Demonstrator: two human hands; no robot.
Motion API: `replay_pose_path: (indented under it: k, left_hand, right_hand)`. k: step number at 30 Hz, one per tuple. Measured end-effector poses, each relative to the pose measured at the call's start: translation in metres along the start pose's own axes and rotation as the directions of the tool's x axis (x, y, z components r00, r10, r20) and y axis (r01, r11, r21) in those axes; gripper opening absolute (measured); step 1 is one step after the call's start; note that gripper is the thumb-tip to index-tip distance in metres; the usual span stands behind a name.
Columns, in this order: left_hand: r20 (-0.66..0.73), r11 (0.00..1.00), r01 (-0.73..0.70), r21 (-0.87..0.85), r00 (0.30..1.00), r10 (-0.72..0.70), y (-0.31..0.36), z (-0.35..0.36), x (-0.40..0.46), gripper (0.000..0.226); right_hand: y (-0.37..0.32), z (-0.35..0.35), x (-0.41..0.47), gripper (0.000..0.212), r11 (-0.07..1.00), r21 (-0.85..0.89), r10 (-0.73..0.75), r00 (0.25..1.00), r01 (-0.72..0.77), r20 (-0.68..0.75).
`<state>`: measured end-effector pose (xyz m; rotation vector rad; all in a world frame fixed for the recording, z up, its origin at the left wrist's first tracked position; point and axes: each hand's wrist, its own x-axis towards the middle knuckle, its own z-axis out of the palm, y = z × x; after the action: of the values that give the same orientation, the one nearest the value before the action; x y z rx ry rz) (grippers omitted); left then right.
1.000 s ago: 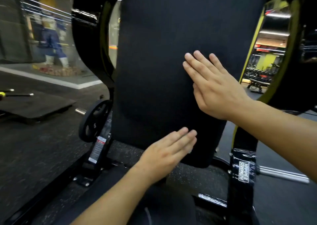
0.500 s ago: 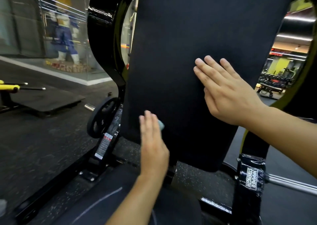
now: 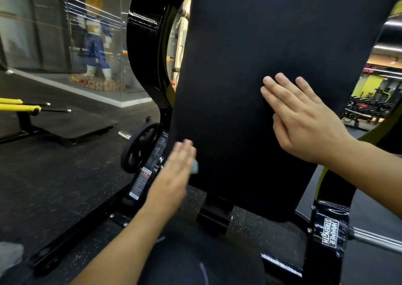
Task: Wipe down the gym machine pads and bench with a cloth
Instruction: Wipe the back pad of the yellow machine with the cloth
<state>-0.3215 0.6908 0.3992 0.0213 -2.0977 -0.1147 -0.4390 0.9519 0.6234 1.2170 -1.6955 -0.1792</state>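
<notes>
Only "HAMMER STRENGTH" on frame post (image 3: 330, 232)

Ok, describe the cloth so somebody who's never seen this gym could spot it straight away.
Start at the big upright black back pad filling the middle of the view, and go down to its lower left edge. There the left hand lies flat against the pad, and the cloth peeks out from under its fingers. It is the only pale blue-green scrap against all the black padding and frame.

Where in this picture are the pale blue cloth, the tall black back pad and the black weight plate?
pale blue cloth (image 3: 195, 167): head view, edge peeking past the fingers.
tall black back pad (image 3: 250, 56): head view, bare middle.
black weight plate (image 3: 139, 152): head view, spoked face.
</notes>
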Motion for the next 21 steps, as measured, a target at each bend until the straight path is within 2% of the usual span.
replay_pose_path:
  k: [1,3,6,8,11,15,19,21]
  left_hand:
    - [-0.006,0.990,0.139,-0.002,0.990,-0.139,-0.007,-0.002,-0.001,0.086]
    - [-0.033,0.947,0.320,-0.011,0.947,-0.320,-0.002,-0.001,-0.001,0.093]
    - [-0.067,0.879,0.458,-0.129,0.881,-0.469,0.039,0.009,0.004,0.089]
    - [-0.059,0.863,0.460,-0.209,0.875,-0.481,0.074,0.017,0.000,0.089]
    - [-0.044,0.885,0.395,-0.247,0.908,-0.417,0.122,0.030,-0.004,0.090]
    - [0.000,0.966,0.129,-0.225,0.991,-0.133,0.167,0.045,-0.007,0.088]
    - [0.067,0.984,-0.111,-0.139,0.990,0.121,0.146,0.036,-0.005,0.058]
    - [0.088,0.969,-0.225,-0.101,0.968,0.234,0.118,0.028,0.001,0.058]
  right_hand:
    - [0.000,0.000,0.000,0.059,1.000,0.001,0.001,1.000,-0.001,-0.002]
    - [0.000,0.001,0.000,0.059,1.000,0.000,-0.001,1.000,0.001,-0.002]
    - [0.000,0.001,0.000,0.059,1.000,-0.002,-0.006,1.000,0.005,-0.002]
    - [0.000,0.001,0.000,0.059,1.000,-0.005,0.000,1.000,0.000,-0.007]
    - [-0.001,0.000,0.000,0.059,1.000,-0.005,0.000,1.000,0.000,-0.007]
    - [0.000,-0.004,0.001,0.059,1.000,0.026,0.010,0.999,-0.011,0.037]
    - [0.001,-0.007,0.000,0.060,1.000,0.025,0.000,0.998,-0.002,0.060]
    - [0.000,-0.009,0.000,0.060,1.000,0.024,-0.004,0.997,0.002,0.073]
